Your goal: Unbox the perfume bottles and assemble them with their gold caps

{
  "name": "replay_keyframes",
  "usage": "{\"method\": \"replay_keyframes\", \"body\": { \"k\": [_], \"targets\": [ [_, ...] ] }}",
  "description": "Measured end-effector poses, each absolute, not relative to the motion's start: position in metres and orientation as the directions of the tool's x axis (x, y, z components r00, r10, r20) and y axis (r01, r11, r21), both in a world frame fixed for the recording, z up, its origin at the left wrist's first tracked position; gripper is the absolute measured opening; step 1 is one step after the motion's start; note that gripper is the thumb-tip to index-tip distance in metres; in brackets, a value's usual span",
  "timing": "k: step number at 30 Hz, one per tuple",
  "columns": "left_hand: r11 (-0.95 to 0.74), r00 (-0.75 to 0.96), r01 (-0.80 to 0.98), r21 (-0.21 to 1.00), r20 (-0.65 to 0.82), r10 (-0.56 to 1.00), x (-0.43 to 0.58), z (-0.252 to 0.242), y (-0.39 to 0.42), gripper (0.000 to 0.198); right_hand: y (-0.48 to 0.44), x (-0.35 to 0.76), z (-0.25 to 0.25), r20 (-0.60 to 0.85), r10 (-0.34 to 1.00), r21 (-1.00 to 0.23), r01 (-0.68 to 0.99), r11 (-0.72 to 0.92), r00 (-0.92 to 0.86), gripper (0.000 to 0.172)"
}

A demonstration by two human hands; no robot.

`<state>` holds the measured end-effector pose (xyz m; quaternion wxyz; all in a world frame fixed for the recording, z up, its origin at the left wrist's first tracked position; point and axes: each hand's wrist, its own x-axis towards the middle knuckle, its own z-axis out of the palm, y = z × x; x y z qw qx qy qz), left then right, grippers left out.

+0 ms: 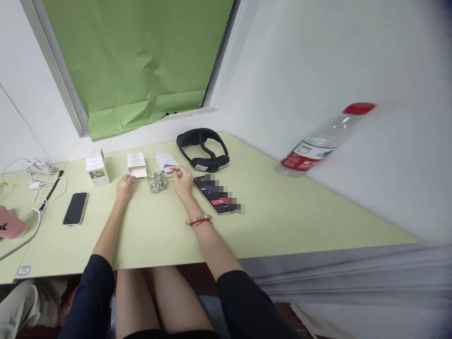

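A small white cardboard box [136, 161] lies on the table, its end open towards me. My left hand [124, 189] is closed at its lower left corner, fingertips on the flap. To the right lies a second white box [165, 160], tilted at an angle, also with its end open. My right hand [183, 183] has thumb and forefinger pinched at this box's near edge; the exact contact is small to see. Between my hands stand several small clear glass jars [157, 182] close together. A beaded bracelet and red string circle my right wrist.
Stacked white boxes [98, 170] stand left, near a phone [76, 208]. Right of my hand lies a lit phone [215, 195], with a black headset [204, 149] behind it. A red-capped bottle [310, 150] stands by the wall. Cables [44, 181] and a pink cup [11, 222] are far left.
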<state>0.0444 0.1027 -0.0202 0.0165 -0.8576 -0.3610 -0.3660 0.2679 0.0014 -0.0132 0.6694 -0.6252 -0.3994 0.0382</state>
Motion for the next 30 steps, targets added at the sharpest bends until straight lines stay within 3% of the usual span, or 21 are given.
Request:
{"method": "replay_keyframes", "body": {
  "k": [16, 22, 27, 30],
  "targets": [
    [-0.702, 0.507, 0.689, 0.178, 0.574, 0.643, 0.043, -0.022, 0.103, 0.037, 0.006, 0.272, -0.021, 0.492, 0.574, -0.866, 0.437, 0.243, 0.655, 0.025],
    [-0.722, 0.536, 0.67, 0.172, 0.56, 0.631, 0.043, -0.018, 0.103, 0.029, 0.006, 0.273, -0.02, 0.487, 0.576, -0.867, 0.442, 0.23, 0.656, 0.026],
    [-0.742, 0.492, 0.655, 0.139, 0.667, 0.559, 0.045, -0.013, 0.087, 0.021, 0.004, 0.271, -0.017, 0.499, 0.568, -0.859, 0.46, 0.224, 0.654, 0.028],
    [-0.81, 0.552, 0.581, 0.077, 0.694, 0.462, 0.044, -0.009, 0.064, 0.023, 0.003, 0.267, -0.014, 0.514, 0.591, -0.847, 0.475, 0.238, 0.621, 0.028]
  ]
}}
